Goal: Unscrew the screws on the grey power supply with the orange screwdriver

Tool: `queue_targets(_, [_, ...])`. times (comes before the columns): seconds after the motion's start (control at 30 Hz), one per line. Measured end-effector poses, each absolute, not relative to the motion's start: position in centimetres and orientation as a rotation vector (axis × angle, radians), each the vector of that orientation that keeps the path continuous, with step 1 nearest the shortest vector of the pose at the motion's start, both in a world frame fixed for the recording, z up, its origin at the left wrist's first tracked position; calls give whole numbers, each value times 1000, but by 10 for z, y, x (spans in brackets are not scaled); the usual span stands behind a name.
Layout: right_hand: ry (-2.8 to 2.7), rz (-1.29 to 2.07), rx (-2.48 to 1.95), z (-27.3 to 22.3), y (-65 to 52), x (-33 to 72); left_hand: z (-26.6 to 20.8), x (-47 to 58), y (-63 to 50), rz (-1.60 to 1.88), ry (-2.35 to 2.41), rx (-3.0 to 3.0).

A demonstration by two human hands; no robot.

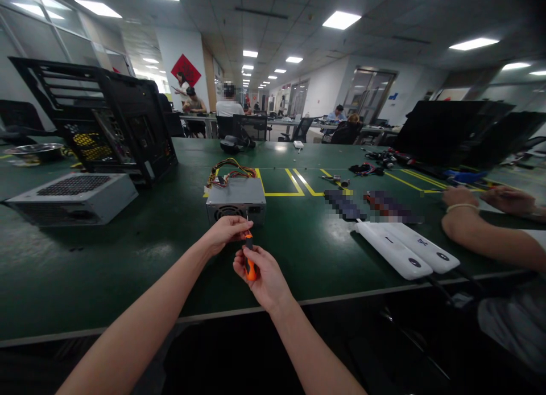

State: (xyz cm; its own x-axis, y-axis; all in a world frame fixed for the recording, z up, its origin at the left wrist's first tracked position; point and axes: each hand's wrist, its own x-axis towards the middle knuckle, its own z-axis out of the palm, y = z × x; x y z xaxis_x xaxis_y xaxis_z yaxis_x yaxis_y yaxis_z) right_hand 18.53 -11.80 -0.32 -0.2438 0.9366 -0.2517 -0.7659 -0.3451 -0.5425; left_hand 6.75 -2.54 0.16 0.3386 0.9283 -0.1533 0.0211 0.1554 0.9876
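My right hand (268, 276) is closed around the orange and black handle of a screwdriver (251, 270), which points up and away from me. At the screwdriver's thin shaft, the fingers of my left hand (222, 234) are pinched together; whether a small part is also between them I cannot make out. Just beyond both hands sits a grey computer power supply (237, 194), its fan grille and socket facing me. A bundle of coloured cables (232, 170) lies on top and behind it. My left hand partly covers the lower front of the power supply.
A second power supply (72, 198) and an open black computer case (115, 122) stand on the left of the green table (170, 270). To the right lie two white devices (401, 247), blurred phone-like items (345, 204) and cables (367, 168). Another person's arm (486, 235) rests there.
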Motion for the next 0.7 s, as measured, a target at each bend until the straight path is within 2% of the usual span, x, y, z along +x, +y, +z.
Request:
queue_targets(0.27, [-320, 1926, -633, -1, -116, 186, 6, 63, -28, 802, 934, 1270])
queue_targets(0.47, [-318, 1845, -637, -2, -117, 185, 4, 68, -27, 851, 1020, 1258])
queue_targets(0.7, [-229, 1906, -615, 0, -115, 187, 6, 63, -28, 747, 935, 1290])
